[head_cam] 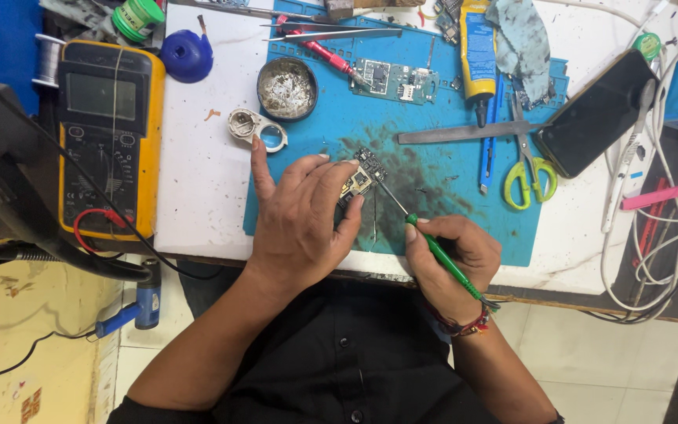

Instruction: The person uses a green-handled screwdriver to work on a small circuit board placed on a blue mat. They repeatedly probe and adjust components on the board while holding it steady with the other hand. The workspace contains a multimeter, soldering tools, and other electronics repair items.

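My left hand pinches a small circuit board between thumb and fingers, holding it down on the blue work mat. My index finger stretches out toward a small metal clip part. My right hand grips a green-handled screwdriver, and its thin metal shaft reaches up to the board's right edge. The mat under the board is stained dark.
A yellow multimeter lies at the left. On the mat sit a round tin, a second circuit board, tweezers, a glue tube, a metal ruler and green scissors. A phone and white cables lie right.
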